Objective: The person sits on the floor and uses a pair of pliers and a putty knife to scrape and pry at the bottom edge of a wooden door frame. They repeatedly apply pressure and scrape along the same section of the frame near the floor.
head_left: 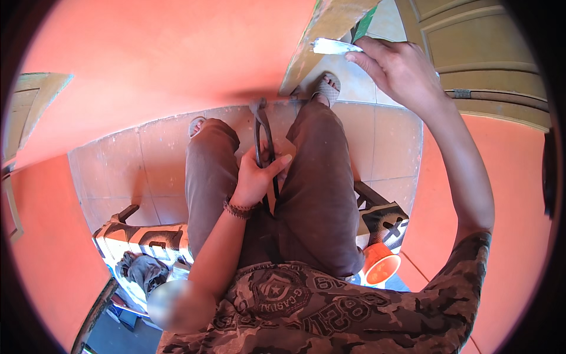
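Between the legs (pixel 318 171): left hand (pixel 257 177), fingers wrapped around dark pincers (pixel 265 131), head upward.
Near the doorframe (pixel 336 21): right hand (pixel 404 68), fingers pinching a white flat strip (pixel 333 46).
Lower right: orange bucket (pixel 382 265).

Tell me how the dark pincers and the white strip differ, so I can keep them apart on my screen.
Colour: the pincers are dark, while the strip is bright white.
Shape: the pincers have two long arms meeting at a head; the visible strip is one flat piece.
Pose: the pincers point away from the body; the strip points left.
Shared: each is held, pincers in the left hand, strip in the right hand.
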`<control>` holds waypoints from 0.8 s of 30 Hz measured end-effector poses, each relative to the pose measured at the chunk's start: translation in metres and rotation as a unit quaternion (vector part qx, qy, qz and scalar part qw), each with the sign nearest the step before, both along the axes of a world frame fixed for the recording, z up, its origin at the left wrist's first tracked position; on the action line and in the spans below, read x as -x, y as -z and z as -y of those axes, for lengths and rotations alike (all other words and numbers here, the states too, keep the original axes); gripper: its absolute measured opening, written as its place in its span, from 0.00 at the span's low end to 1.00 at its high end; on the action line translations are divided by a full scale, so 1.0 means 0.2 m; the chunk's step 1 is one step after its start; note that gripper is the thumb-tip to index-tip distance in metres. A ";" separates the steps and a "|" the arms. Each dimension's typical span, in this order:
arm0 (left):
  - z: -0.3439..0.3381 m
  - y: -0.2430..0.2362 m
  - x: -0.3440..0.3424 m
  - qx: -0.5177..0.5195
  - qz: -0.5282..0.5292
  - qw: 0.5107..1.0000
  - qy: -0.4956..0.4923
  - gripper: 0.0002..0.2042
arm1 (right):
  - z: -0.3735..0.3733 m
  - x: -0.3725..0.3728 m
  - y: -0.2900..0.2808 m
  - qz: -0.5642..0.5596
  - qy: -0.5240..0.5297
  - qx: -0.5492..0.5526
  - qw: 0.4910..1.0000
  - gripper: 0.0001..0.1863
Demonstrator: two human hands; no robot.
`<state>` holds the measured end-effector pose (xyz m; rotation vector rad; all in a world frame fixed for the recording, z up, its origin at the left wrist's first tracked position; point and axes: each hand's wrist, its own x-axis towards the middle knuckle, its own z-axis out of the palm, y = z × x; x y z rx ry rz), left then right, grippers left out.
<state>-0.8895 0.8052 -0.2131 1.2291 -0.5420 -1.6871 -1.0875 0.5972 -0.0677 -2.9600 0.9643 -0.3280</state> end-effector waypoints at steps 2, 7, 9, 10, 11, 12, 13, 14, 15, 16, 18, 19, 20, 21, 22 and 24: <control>0.00 0.00 0.00 -0.004 0.010 1.000 0.003 0.08 | -0.01 -0.01 0.02 -0.007 0.008 0.001 1.000 0.11; -0.01 -0.01 0.00 -0.014 0.009 1.000 -0.005 0.08 | -0.17 -0.06 0.06 0.009 0.077 -0.010 0.997 0.12; -0.01 -0.01 0.01 -0.015 0.007 1.000 -0.006 0.09 | -0.14 -0.06 0.06 0.015 0.061 0.005 0.998 0.12; -0.01 0.00 0.01 -0.014 0.005 1.000 -0.004 0.09 | -0.08 -0.04 0.05 0.014 0.045 0.010 0.999 0.11; -0.01 0.00 0.01 -0.012 0.002 1.000 -0.002 0.09 | -0.04 -0.02 0.05 0.012 0.029 0.016 0.999 0.11; -0.01 0.00 0.02 -0.012 0.008 1.000 0.001 0.09 | -0.02 -0.02 0.05 0.016 0.021 0.016 1.000 0.11; -0.01 0.00 0.02 -0.011 0.015 1.000 0.003 0.09 | -0.01 -0.02 0.05 0.021 0.012 0.015 1.000 0.10; -0.01 0.00 0.02 -0.010 0.021 1.000 0.004 0.09 | 0.00 -0.02 0.05 0.026 0.003 0.015 1.000 0.10; -0.01 0.00 0.02 -0.010 0.020 1.000 0.004 0.09 | 0.02 -0.01 0.05 0.022 -0.006 0.013 1.000 0.10; -0.01 0.00 0.02 -0.009 0.019 1.000 0.003 0.09 | 0.04 -0.01 0.05 0.018 -0.015 0.011 1.000 0.10; 0.00 -0.01 0.03 -0.006 0.016 1.000 0.004 0.09 | 0.07 0.00 0.04 0.002 -0.021 0.000 1.000 0.10; 0.00 -0.01 0.03 -0.006 0.016 1.000 0.004 0.09 | 0.07 -0.01 0.03 -0.008 -0.021 -0.011 1.000 0.11; 0.00 -0.01 0.03 -0.004 0.015 1.000 0.004 0.09 | 0.07 -0.02 0.02 -0.019 -0.020 -0.021 0.999 0.11; -0.01 0.00 0.02 -0.008 0.021 1.000 0.002 0.09 | 0.07 -0.03 0.02 -0.017 -0.013 -0.042 0.999 0.11; -0.01 0.00 0.02 -0.010 0.026 1.000 0.000 0.08 | 0.06 -0.05 0.02 -0.016 -0.007 -0.063 0.998 0.12; -0.01 0.00 0.01 -0.012 0.033 0.999 -0.003 0.08 | 0.04 -0.08 0.02 -0.016 0.003 -0.090 0.996 0.13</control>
